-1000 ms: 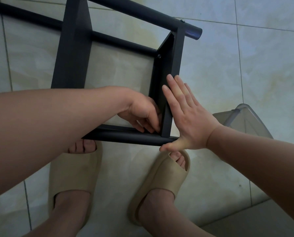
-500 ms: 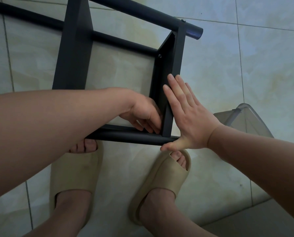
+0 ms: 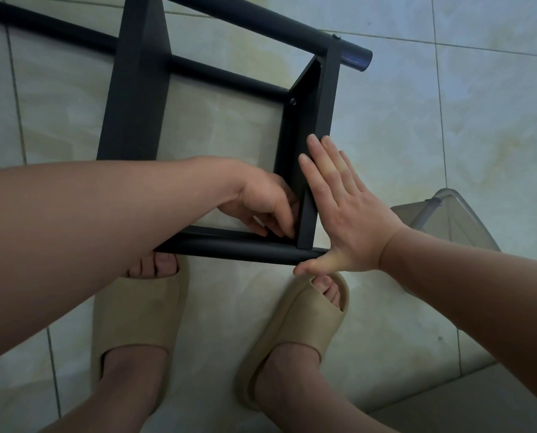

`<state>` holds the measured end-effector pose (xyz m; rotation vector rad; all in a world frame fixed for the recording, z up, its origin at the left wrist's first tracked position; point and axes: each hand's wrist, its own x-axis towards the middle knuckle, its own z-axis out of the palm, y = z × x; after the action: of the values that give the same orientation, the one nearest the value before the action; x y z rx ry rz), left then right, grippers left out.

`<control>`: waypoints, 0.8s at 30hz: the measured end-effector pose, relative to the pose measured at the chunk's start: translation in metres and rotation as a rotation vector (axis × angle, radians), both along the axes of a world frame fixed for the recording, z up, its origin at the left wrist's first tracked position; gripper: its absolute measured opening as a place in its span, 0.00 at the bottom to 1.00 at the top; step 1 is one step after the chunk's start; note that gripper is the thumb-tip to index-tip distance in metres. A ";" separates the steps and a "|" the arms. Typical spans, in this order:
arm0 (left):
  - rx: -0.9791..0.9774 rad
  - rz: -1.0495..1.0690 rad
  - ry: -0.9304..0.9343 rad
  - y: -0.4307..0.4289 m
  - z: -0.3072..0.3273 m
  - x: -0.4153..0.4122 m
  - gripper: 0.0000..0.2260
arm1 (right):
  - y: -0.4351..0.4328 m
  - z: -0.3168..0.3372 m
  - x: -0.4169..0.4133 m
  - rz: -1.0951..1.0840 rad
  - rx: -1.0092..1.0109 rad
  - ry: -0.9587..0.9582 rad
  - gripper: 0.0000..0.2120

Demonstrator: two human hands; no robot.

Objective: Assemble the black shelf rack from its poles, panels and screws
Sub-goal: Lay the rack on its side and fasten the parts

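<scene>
my right hand (image 3: 348,220) flat on the end panel (image 3: 312,120), fingers straight; left hand (image 3: 265,207) curled in its corner, can't tell around what

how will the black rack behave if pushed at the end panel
Probably stiff: the rack is poles and flat panels, with a screw in the end panel. Likely to slide rather than tip, lying on its side on the glossy floor. The right hand pressed flat on that panel hints the near corner may be loose.
</scene>
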<state>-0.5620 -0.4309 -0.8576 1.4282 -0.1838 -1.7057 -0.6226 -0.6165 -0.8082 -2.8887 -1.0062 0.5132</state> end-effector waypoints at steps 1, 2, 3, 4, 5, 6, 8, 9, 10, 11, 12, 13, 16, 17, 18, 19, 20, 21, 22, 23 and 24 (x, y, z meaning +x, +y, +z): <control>0.004 0.005 0.004 0.000 0.000 0.000 0.08 | 0.000 0.000 0.000 0.000 0.001 -0.001 0.66; 0.016 0.008 0.012 0.001 0.000 0.000 0.07 | 0.000 0.000 0.000 0.001 0.001 -0.002 0.66; 0.033 0.004 0.025 0.001 -0.001 0.000 0.05 | 0.000 0.000 0.000 0.002 0.001 -0.003 0.66; 0.050 -0.011 0.037 0.001 -0.001 -0.001 0.04 | -0.001 0.000 0.000 0.003 0.000 -0.004 0.66; 0.063 -0.034 0.043 0.001 -0.001 -0.002 0.03 | -0.001 0.000 0.000 0.004 -0.001 -0.005 0.66; 0.070 -0.058 0.044 0.002 -0.001 -0.003 0.03 | -0.001 -0.001 0.000 0.004 -0.001 -0.007 0.66; 0.068 -0.078 0.043 0.001 -0.001 -0.004 0.03 | -0.001 -0.002 0.000 0.006 0.001 -0.007 0.66; 0.065 -0.074 0.039 0.000 -0.001 -0.004 0.03 | -0.001 -0.002 0.000 0.006 0.003 -0.007 0.66; 0.063 -0.066 0.032 0.000 -0.001 -0.004 0.03 | -0.001 -0.002 0.000 0.006 0.005 -0.009 0.66; 0.061 -0.059 0.027 -0.001 -0.001 -0.004 0.03 | -0.001 -0.002 0.000 0.006 0.007 -0.011 0.66; 0.060 -0.053 0.024 -0.001 -0.001 -0.003 0.04 | -0.001 -0.002 0.000 0.006 0.008 -0.012 0.66; 0.060 -0.051 0.022 -0.001 -0.001 -0.003 0.04 | -0.001 -0.002 0.000 0.006 0.008 -0.013 0.66; 0.059 -0.044 0.014 -0.002 -0.001 -0.001 0.04 | -0.001 -0.002 0.000 0.010 0.009 -0.020 0.66; 0.058 -0.040 0.015 -0.002 -0.001 -0.001 0.05 | -0.001 -0.002 0.000 0.012 0.012 -0.023 0.66; 0.057 -0.037 0.016 -0.002 -0.001 -0.002 0.05 | -0.001 -0.003 0.000 0.013 0.014 -0.025 0.66; 0.055 -0.036 0.015 -0.003 -0.001 -0.002 0.05 | -0.002 -0.003 0.000 0.013 0.016 -0.026 0.65; 0.054 -0.035 0.012 -0.002 -0.001 -0.002 0.05 | -0.002 -0.003 0.001 0.014 0.018 -0.026 0.65; 0.053 -0.034 0.009 -0.002 0.000 -0.001 0.05 | -0.002 -0.004 0.000 0.014 0.019 -0.024 0.65; 0.052 -0.035 0.007 -0.002 0.000 -0.001 0.06 | -0.002 -0.004 0.000 0.013 0.020 -0.023 0.66; 0.050 -0.039 0.007 -0.002 0.000 0.000 0.06 | -0.002 -0.004 0.000 0.012 0.021 -0.023 0.66; 0.049 -0.048 0.008 -0.002 0.001 0.000 0.07 | -0.002 -0.004 0.000 0.011 0.021 -0.024 0.65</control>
<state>-0.5616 -0.4326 -0.8565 1.4632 -0.1741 -1.7654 -0.6224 -0.6181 -0.8118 -2.8789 -1.0254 0.4663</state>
